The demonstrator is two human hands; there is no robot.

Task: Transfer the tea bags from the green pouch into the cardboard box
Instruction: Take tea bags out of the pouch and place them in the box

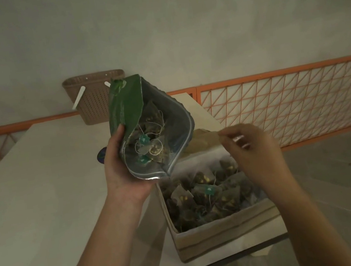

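My left hand [121, 170] grips the green pouch [126, 108] from below and holds it tilted, its silver-lined mouth open toward me. Several pyramid tea bags [151, 145] with strings and teal tags lie inside it. My right hand [251, 146] hovers just right of the pouch mouth, above the cardboard box [226, 232], fingers pinched together with nothing visible between them. The box sits at the table's right side and holds several tea bags [204, 194] in a pile.
A brown perforated basket [94, 97] stands at the table's far edge behind the pouch. An orange wire-mesh railing [290, 102] runs along the right and back. A box flap [203, 140] sticks up behind the box. The pale tabletop [37, 187] stretches left.
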